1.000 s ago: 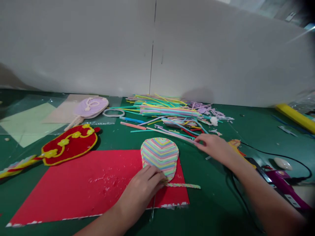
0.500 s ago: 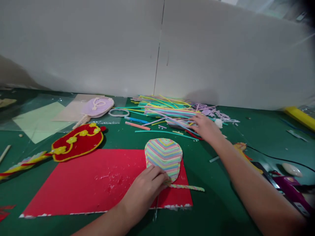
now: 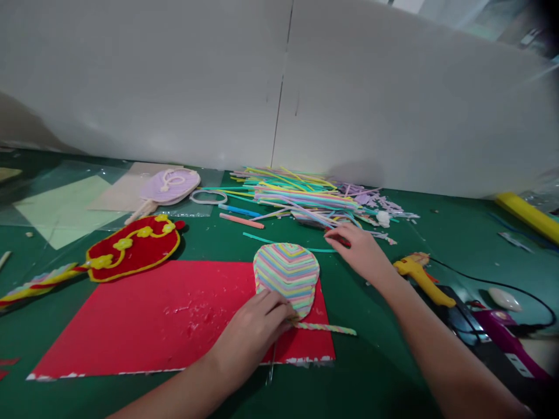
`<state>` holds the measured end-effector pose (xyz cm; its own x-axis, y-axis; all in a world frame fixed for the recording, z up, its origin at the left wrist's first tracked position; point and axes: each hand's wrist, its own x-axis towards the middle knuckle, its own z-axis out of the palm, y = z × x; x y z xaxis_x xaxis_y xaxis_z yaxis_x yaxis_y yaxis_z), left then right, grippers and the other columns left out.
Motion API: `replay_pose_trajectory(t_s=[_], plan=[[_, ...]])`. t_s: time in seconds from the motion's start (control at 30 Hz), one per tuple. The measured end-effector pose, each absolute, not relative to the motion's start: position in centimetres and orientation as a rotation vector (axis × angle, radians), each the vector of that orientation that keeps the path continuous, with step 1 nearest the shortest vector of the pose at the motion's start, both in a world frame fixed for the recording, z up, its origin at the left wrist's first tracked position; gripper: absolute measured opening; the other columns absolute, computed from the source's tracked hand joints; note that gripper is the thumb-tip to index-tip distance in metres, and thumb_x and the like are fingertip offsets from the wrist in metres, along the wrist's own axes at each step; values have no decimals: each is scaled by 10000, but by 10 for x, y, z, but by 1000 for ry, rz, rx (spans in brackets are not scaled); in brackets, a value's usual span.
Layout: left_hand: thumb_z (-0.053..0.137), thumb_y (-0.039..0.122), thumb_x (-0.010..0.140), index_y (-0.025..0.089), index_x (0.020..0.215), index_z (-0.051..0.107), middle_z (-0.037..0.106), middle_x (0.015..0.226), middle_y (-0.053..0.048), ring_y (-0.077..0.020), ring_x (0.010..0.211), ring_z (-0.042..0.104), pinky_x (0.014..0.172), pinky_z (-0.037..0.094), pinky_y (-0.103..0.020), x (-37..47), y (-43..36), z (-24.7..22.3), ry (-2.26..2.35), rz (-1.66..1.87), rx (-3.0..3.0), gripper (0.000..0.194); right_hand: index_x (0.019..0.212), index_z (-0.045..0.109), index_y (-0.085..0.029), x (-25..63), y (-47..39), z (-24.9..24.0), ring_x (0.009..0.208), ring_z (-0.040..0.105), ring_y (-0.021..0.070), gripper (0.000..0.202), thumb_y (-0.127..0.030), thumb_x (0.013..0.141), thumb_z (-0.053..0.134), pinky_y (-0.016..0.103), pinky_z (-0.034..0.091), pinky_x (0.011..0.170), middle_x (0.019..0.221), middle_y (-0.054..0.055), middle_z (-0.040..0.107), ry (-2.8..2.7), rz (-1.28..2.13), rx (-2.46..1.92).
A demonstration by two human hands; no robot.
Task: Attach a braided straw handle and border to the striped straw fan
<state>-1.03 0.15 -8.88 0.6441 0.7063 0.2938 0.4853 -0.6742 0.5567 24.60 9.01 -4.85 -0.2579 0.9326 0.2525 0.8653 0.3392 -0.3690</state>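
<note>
A round fan [image 3: 286, 270] of striped pastel pipe cleaners lies on the red sheet [image 3: 144, 326]. Its base is pinched in my left hand [image 3: 262, 317], which hides the join. A twisted pastel stem [image 3: 327, 328] sticks out to the right of those fingers. Beyond the fan, my right hand [image 3: 360, 247] is closed at the red handles of what look like scissors [image 3: 345, 242], whose dark part lies by the pipe cleaner pile [image 3: 297, 192]. A loose teal pipe cleaner [image 3: 257, 237] runs behind the fan toward that hand.
At left lie a red fan [image 3: 135, 247] with yellow flowers and a lilac fan [image 3: 170, 186]. A yellow glue gun [image 3: 425, 282] with a black cord rests at right, near a purple device [image 3: 506, 337]. A white wall [image 3: 174, 87] stands behind.
My right hand has drawn back from the pile toward me, its fingers now closed by the red handles. The teal pipe cleaner has shifted nearer the fan. My left hand keeps its place.
</note>
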Motion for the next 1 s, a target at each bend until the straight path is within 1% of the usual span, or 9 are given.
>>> replay_pose_trajectory(t_s=[0.13, 0.23, 0.3, 0.5, 0.6, 0.67, 0.77, 0.87, 1.0], plan=[[510, 171, 889, 175, 953, 600, 621, 936, -31, -154, 843, 566, 738, 504, -262, -11, 1, -89, 959, 650, 2424, 111, 907, 637, -234, 246, 50, -42, 879, 619, 188, 152, -311, 864, 512, 323, 483, 797, 951, 31, 661, -2058, 375, -1641], [518, 162, 883, 192, 970, 592, 613, 947, -22, -153, 864, 568, 755, 505, -264, -12, 2, -92, 958, 643, 2410, 118, 952, 635, -253, 240, 28, -46, 858, 640, 185, 185, -353, 861, 508, 315, 515, 754, 956, 19, 688, -1896, 605, -1773], [522, 150, 878, 200, 987, 580, 611, 957, -19, -154, 872, 573, 762, 508, -267, -12, 2, -93, 969, 636, 2410, 133, 989, 625, -251, 233, 20, -52, 875, 646, 184, 202, -345, 861, 501, 315, 525, 754, 1002, 24, 688, -1838, 713, -1787], [595, 162, 829, 225, 1127, 485, 611, 978, -24, -184, 885, 595, 767, 525, -319, -11, 0, -96, 1124, 623, 2383, 324, 1124, 577, -255, 217, 16, -81, 1023, 603, 185, 272, -319, 889, 456, 319, 514, 828, 1119, 45, 643, -1836, 698, -1653], [599, 165, 824, 240, 1131, 470, 605, 973, -19, -184, 884, 600, 765, 528, -323, -12, 0, -98, 1153, 620, 2358, 341, 1143, 566, -260, 217, 14, -85, 1031, 588, 193, 278, -335, 904, 445, 331, 510, 829, 1118, 51, 634, -1854, 631, -1627], [593, 160, 826, 245, 1124, 471, 603, 967, -16, -180, 876, 602, 757, 531, -318, -12, 0, -98, 1158, 604, 2338, 334, 1089, 591, -247, 215, 11, -82, 1015, 580, 204, 240, -330, 897, 473, 343, 500, 828, 1083, 62, 632, -1873, 508, -1590], [590, 130, 819, 246, 1136, 464, 603, 971, -19, -173, 876, 606, 751, 533, -303, -11, 0, -98, 1155, 605, 2314, 361, 919, 645, -223, 208, 5, -74, 918, 578, 196, 133, -288, 875, 538, 335, 481, 794, 928, 61, 625, -1980, 394, -1450], [584, 122, 819, 234, 1138, 463, 606, 955, -26, -170, 865, 610, 750, 534, -304, -9, -1, -98, 1137, 647, 2319, 360, 842, 662, -224, 197, -2, -71, 817, 568, 160, 95, -243, 866, 571, 297, 459, 724, 843, 31, 623, -2147, 505, -1276], [577, 136, 827, 230, 1128, 469, 610, 955, -31, -171, 863, 614, 751, 537, -316, -10, 0, -99, 1128, 656, 2319, 333, 837, 653, -225, 190, -6, -76, 849, 561, 143, 85, -205, 868, 576, 294, 410, 731, 870, 4, 644, -2316, 563, -1180]])
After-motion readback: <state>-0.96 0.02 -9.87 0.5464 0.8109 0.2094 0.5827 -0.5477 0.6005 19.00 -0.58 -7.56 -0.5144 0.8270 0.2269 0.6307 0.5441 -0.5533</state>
